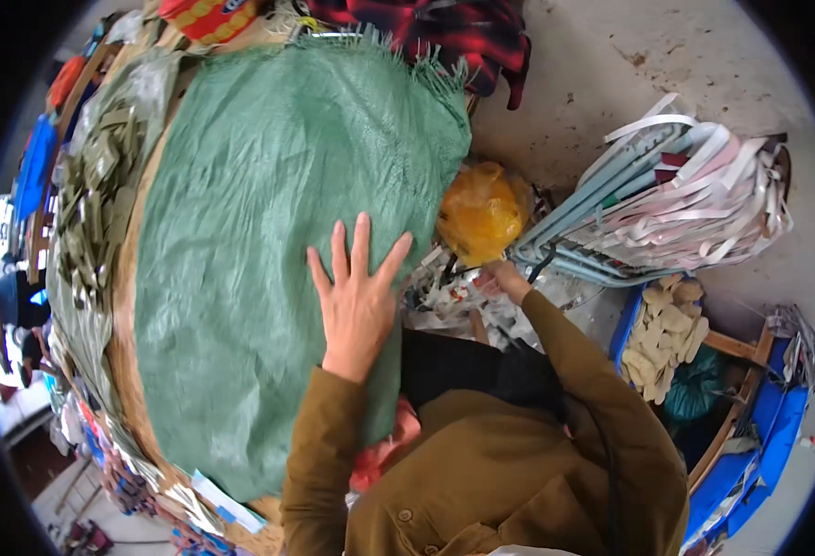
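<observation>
A large green woven plastic sack (250, 213) is spread over the wooden table, its frayed edge at the far side. My left hand (359, 301) lies flat on the sack's near right part, fingers spread. To the right, beside the table, my right hand (505, 280) is closed just below an orange-yellow plastic bag (484, 213). Whether its fingers pinch the bag or some small thing beside it is hidden. Crumpled clear plastic and scraps (463, 301) lie under and around that hand.
Right of me, a light-blue metal rack (574, 208) carries many white and pink strips (704, 195). A blue crate (653, 338) holds beige pieces. Olive strips (102, 195) line the table's left side. At the far edge are a red-yellow package (208, 18) and red-black checked cloth (445, 37).
</observation>
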The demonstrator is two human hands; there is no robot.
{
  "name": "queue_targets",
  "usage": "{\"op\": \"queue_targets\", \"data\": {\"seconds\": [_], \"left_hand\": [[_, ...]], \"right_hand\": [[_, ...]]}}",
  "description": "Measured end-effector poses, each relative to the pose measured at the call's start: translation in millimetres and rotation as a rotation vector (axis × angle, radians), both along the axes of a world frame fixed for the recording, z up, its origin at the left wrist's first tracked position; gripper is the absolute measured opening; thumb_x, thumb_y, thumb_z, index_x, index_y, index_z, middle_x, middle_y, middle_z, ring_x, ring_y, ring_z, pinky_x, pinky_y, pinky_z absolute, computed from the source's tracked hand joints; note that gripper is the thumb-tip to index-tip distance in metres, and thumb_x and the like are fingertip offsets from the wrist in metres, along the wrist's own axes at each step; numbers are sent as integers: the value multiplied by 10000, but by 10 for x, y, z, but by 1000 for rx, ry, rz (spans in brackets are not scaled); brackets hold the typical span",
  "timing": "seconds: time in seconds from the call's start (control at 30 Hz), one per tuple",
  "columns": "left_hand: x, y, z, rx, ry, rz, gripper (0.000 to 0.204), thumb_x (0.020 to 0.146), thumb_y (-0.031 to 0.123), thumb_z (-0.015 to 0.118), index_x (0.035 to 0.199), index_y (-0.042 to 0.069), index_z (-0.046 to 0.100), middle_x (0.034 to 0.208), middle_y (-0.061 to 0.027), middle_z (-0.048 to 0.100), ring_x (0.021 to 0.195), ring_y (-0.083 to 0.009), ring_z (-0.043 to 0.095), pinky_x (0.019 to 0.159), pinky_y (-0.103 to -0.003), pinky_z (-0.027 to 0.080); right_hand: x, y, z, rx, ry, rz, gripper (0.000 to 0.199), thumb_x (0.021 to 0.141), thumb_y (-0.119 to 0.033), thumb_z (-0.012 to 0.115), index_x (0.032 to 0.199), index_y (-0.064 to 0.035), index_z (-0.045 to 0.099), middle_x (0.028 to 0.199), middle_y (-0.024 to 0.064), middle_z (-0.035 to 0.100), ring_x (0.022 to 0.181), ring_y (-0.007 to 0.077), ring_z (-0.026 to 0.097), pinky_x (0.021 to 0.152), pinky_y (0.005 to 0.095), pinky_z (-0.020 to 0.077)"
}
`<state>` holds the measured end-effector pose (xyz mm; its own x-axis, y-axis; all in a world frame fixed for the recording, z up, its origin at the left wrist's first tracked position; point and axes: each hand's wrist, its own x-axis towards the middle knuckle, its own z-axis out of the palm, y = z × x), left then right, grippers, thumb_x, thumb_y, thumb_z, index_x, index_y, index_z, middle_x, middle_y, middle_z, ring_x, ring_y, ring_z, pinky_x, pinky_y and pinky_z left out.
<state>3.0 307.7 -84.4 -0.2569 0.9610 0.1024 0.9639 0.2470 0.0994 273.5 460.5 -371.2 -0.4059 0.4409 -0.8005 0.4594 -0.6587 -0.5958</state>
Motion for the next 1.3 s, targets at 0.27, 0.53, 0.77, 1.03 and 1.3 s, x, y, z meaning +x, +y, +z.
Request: {"op": "queue_targets", "data": {"seconds": [0.27, 0.53, 0.77, 1.03, 1.3], "left_hand": [[-13, 610, 59, -119, -156, 191, 838, 689, 145, 758, 1452, 123, 412, 1526, -204, 329, 1405, -435, 294, 1126, -629, 167], [-42, 965, -197, -146, -26, 202, 818, 704, 352, 727, 1411, 63, 434, 1489, -276, 338, 1368, -479, 329, 1122, -634, 186], [-150, 1191, -228, -174, -2, 197, 833, 710, 397, 725, 1405, 44, 432, 1487, -285, 331, 1371, -473, 324, 1122, -627, 194], [-211, 1345, -320, -203, -32, 152, 821, 701, 378, 738, 1396, 54, 446, 1485, -275, 337, 1371, -469, 325, 1123, -629, 189], [-175, 1254, -319, -126, -35, 109, 809, 692, 359, 751, 1387, 64, 460, 1483, -266, 344, 1370, -465, 327, 1124, -631, 184]], "right_hand": [[-913, 378, -2329, 672, -319, 588, 249, 922, -225, 552, 1100, -67, 624, 931, 74, 681, 821, 224, 669, 613, 341, 547], [-1444, 463, -3377, 903, -550, 404, 395, 914, -209, 454, 1284, -101, 540, 1379, 217, 449, 1190, 442, 497, 979, 529, 438], [-1937, 1137, -3283, 790, -604, 606, 353, 931, -151, 451, 1261, -73, 546, 1319, 212, 475, 1147, 436, 515, 964, 496, 446], [-2028, 1261, -3494, 734, -644, 516, 310, 943, -137, 467, 1225, -47, 558, 1246, 213, 513, 1098, 413, 536, 936, 477, 451], [-1498, 661, -2640, 819, -387, 283, 269, 954, -122, 484, 1189, -21, 569, 1172, 215, 552, 1049, 390, 557, 907, 457, 457]]}}
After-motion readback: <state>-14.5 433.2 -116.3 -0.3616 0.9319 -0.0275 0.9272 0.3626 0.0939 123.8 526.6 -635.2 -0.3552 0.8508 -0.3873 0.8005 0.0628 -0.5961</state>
